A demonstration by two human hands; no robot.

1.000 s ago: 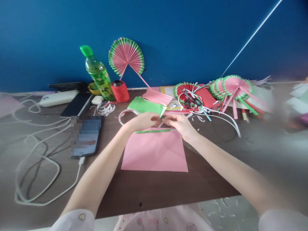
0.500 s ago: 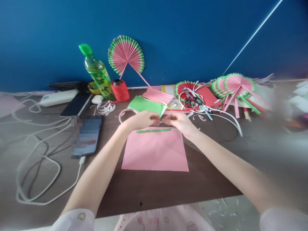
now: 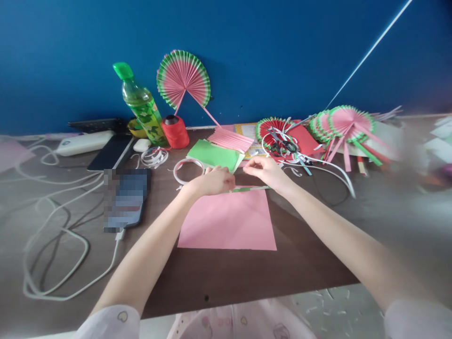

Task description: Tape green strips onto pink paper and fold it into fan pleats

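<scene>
A pink sheet of paper (image 3: 228,221) lies flat on the brown table. Along its far edge runs a narrow green paper strip (image 3: 249,189). Its left part goes under my left hand (image 3: 217,181), whose curled fingers close at the strip. My right hand (image 3: 264,172) hovers beyond the strip's right part with thumb and forefinger pinched; anything between them is too small to make out. Just left of my left hand rests a roll of white tape (image 3: 187,171). Green paper sheets (image 3: 213,154) lie beyond my hands.
Behind stand a green-capped bottle (image 3: 141,106), a red thread spool (image 3: 175,132) and a pleated pink-green fan (image 3: 183,77). Scissors (image 3: 282,143) sit among scraps. More fans (image 3: 346,125) are piled at right. A phone (image 3: 129,197) and white cables (image 3: 86,249) occupy the left.
My left hand has come down toward me onto the green strip, and the strip now sits at the pink sheet's far edge. My hands have drawn apart; my right moved slightly away from me.
</scene>
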